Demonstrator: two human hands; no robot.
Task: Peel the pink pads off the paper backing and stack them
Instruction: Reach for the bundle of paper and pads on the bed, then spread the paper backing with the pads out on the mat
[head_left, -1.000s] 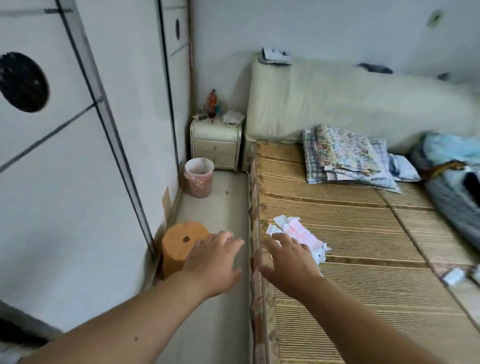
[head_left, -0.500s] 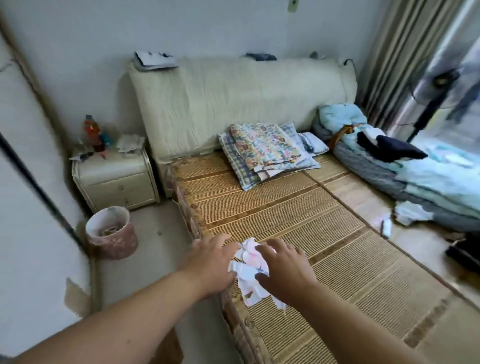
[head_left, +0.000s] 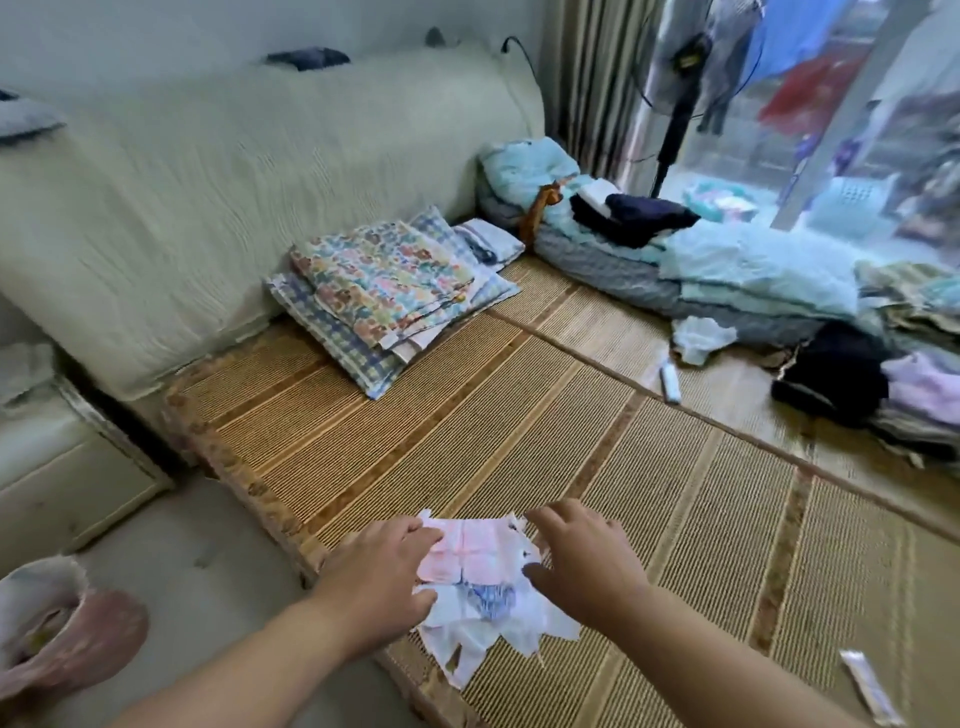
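Pink pads (head_left: 470, 551) lie on torn white paper backing (head_left: 483, 618) near the front left edge of a bamboo mat (head_left: 519, 415) on a bed. My left hand (head_left: 384, 577) rests on the left side of the sheet, fingertips touching the pink area. My right hand (head_left: 582, 561) hovers at the sheet's right edge with fingers spread and curled down. The backing has ragged edges and a blue printed patch below the pink pads. Neither hand has a clear hold on the sheet.
Folded patterned cloths (head_left: 384, 291) lie by the cream headboard (head_left: 249, 171). Piled bedding and clothes (head_left: 727, 270) run along the right. A small white wrapper (head_left: 867, 691) lies at the lower right. A pink bin (head_left: 57, 629) stands on the floor at left.
The view has swung right from the wardrobe and floor toward the bed. Both hands have come onto the sheet, which now lies flatter and more spread out.
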